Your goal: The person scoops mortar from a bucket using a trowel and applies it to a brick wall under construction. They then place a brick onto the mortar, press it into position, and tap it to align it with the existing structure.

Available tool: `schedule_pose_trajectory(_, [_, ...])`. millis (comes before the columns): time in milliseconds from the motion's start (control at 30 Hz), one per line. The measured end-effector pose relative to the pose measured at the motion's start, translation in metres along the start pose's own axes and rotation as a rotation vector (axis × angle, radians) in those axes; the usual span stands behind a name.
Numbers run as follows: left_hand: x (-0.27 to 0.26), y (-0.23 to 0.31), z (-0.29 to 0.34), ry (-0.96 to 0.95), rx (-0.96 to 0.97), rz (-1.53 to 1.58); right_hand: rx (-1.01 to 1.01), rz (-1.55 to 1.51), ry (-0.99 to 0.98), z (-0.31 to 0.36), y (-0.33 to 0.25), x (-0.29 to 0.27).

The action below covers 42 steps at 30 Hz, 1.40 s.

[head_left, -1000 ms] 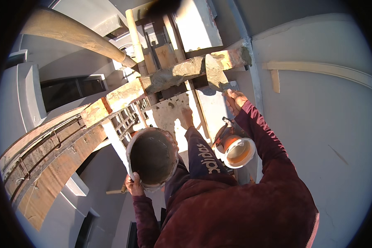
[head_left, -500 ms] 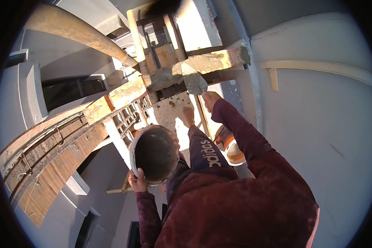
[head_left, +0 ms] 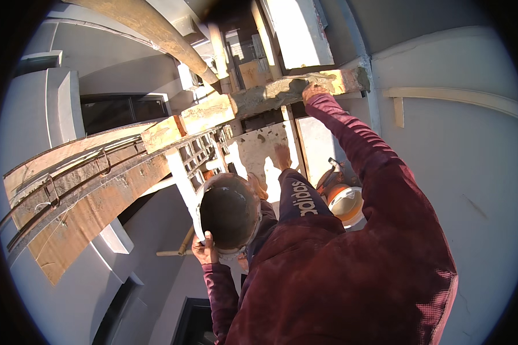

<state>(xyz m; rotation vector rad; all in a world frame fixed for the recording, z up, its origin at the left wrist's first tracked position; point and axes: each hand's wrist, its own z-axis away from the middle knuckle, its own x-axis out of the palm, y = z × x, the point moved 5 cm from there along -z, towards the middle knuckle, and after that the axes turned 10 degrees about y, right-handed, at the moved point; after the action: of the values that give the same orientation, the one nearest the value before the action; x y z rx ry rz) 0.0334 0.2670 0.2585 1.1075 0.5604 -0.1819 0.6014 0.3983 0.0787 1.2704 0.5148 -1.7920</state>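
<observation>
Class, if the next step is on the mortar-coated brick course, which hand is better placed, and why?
Probably the right hand: it is up at the mortar-coated brick course, while the left hand is lower in view, gripping the bucket.

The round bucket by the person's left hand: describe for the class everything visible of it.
The round bucket looks plastic, pale-rimmed and smeared with grey residue. Its open mouth faces the camera, showing dark grey, mortar-like material inside. The left hand grips the lower-left rim, thumb showing. It is left of the trousers; its underside is hidden.
</observation>
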Motion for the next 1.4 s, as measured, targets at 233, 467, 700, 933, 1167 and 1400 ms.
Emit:
schedule_pose_trajectory(233, [-0.032, 0.000, 0.006, -0.002, -0.024, 0.003, -0.463, -0.278, 0.102, 0.086, -0.021, -0.077])
schedule_pose_trajectory(467, [0.003, 0.001, 0.010, -0.065, -0.118, 0.159, -0.376, -0.041, -0.128, 0.064, -0.004, -0.012])
schedule_pose_trajectory(700, [-0.010, 0.005, 0.017, -0.062, -0.095, 0.019, -0.424, 0.067, -0.110, 0.035, 0.138, -0.019])
schedule_pose_trajectory(933, [-0.001, 0.004, 0.013, -0.059, -0.063, 0.103, -0.197, -0.436, -0.201, 0.130, -0.007, -0.030])
schedule_pose_trajectory(1167, [0.013, 0.008, 0.004, -0.081, -0.017, 0.157, -0.256, -0.298, -0.297, 0.083, -0.098, 0.073])
schedule_pose_trajectory(1400, [-0.001, 0.020, 0.002, -0.044, 0.014, 0.130, -0.095, -0.306, -0.375, 0.101, -0.052, 0.023])
